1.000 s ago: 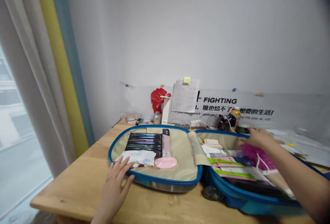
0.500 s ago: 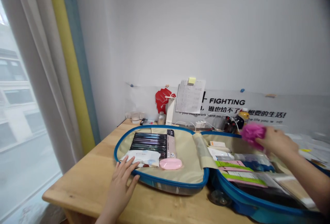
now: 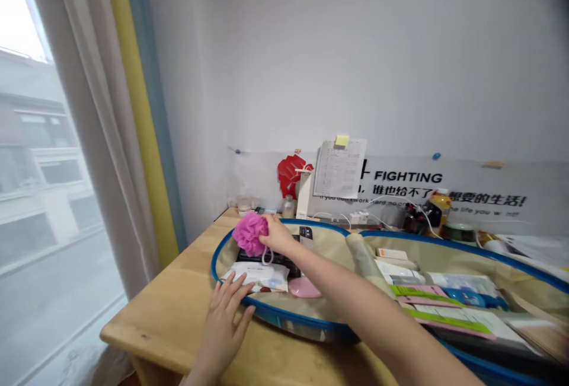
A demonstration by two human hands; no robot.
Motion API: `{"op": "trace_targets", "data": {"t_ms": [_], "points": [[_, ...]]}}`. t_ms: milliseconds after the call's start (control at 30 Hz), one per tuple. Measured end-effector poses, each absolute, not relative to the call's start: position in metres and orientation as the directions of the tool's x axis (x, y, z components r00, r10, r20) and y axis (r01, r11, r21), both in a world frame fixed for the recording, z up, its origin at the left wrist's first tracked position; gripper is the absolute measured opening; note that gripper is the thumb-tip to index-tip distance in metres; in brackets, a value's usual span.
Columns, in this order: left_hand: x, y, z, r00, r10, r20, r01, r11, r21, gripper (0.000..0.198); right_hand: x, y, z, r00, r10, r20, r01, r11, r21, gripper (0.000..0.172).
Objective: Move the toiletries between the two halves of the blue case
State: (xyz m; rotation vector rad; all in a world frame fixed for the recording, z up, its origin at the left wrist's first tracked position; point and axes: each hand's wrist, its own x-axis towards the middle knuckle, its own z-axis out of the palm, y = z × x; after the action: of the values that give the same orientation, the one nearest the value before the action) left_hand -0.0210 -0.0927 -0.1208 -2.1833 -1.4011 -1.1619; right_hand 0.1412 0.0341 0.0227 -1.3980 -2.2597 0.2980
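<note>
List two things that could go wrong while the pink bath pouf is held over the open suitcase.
The white cord of the pink bath pouf dangles below the right hand and might snag the toothbrush pack. The forearm crosses low over the pink case and could knock it against the suitcase rim.

My left hand (image 3: 224, 329) and right hand (image 3: 278, 235) are bare; both slender forearms are uncovered, no sleeve showing as far as the view reaches.

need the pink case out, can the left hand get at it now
Probably not cleanly: the right forearm crosses over the pink case, hiding part of it, though the left hand lies close.
</note>
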Motion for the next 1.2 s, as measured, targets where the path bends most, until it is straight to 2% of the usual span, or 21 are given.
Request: {"op": "trace_targets", "data": {"t_ms": [233,433,567,667,800,900,1033,1200], "points": [[-0.02,-0.09,-0.121,0.188,0.615,0.766,0.859,-0.481,0.175,0.036,0.11,0.032,-0.004,-0.576,0.81,0.111,0.723,0.568,-0.394,0.04],[-0.022,-0.09,-0.122,0.192,0.603,0.774,0.854,-0.492,0.171,0.036,0.151,0.034,0.016,-0.612,0.787,0.077,0.717,0.593,-0.367,0.042],[-0.024,-0.089,-0.124,0.198,0.588,0.784,0.855,-0.494,0.155,0.036,0.242,0.041,0.049,-0.493,0.864,0.105,0.799,0.497,-0.338,0.04],[-0.025,-0.088,-0.126,0.196,0.575,0.794,0.855,-0.497,0.149,0.036,0.336,0.034,0.066,-0.312,0.948,0.069,0.897,0.317,-0.308,0.035],[-0.025,-0.087,-0.127,0.189,0.559,0.807,0.852,-0.503,0.149,0.036,0.445,0.004,0.061,-0.077,0.995,-0.058,0.972,0.062,-0.225,0.029],[-0.025,-0.086,-0.127,0.19,0.553,0.811,0.849,-0.508,0.147,0.036,0.49,-0.019,0.046,0.038,0.99,-0.134,0.983,-0.061,-0.172,0.026],[-0.024,-0.087,-0.126,0.196,0.535,0.821,0.852,-0.508,0.128,0.036,0.51,-0.032,0.029,0.082,0.985,-0.15,0.975,-0.11,-0.195,0.027],[-0.024,-0.088,-0.125,0.194,0.535,0.823,0.854,-0.505,0.127,0.034,0.51,-0.041,0.026,-0.021,0.968,-0.251,0.942,-0.066,-0.331,0.033]]}}
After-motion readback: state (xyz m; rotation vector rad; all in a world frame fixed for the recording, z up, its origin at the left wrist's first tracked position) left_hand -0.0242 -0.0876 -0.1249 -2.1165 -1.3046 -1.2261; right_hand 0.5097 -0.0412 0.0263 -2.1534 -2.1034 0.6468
